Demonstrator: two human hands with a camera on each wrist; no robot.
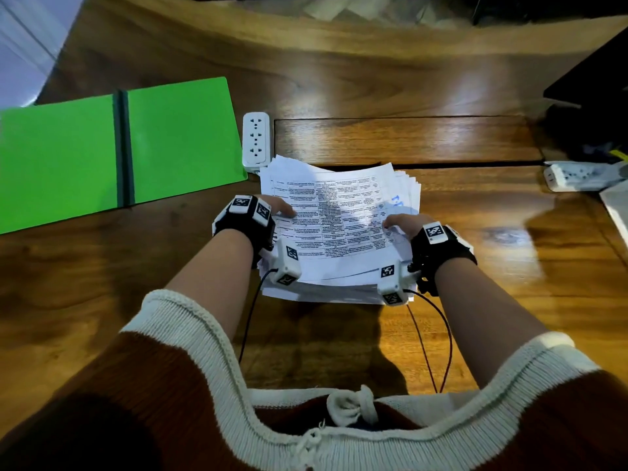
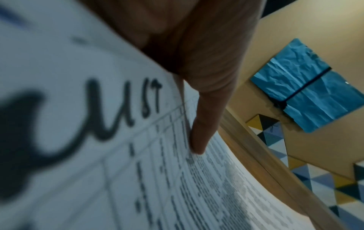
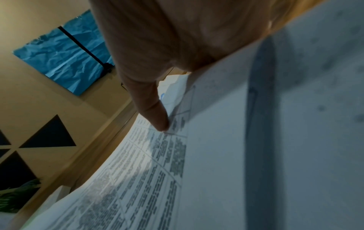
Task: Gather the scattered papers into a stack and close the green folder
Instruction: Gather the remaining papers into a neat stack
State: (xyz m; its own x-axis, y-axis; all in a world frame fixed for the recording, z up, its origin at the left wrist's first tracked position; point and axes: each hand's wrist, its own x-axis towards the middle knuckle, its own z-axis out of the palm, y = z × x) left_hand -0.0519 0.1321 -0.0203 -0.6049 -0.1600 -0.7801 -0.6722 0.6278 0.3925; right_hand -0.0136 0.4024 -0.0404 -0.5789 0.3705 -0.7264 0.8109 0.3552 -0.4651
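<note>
Hands (image 1: 277, 207) (image 1: 404, 222) each grip the paper stack's (image 1: 339, 212) side edges, thumbs on top, fingers apparently curled beneath.

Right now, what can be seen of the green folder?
The bright green, smooth plastic-looking folder lies flat on the brown wooden desk, at the person's far left. A dark green band runs across it like a spine or strap; whether it lies opened out cannot be told. Its right corner reaches the white power strip. No hand touches it, and the white paper stack lies apart, to its right.
</note>
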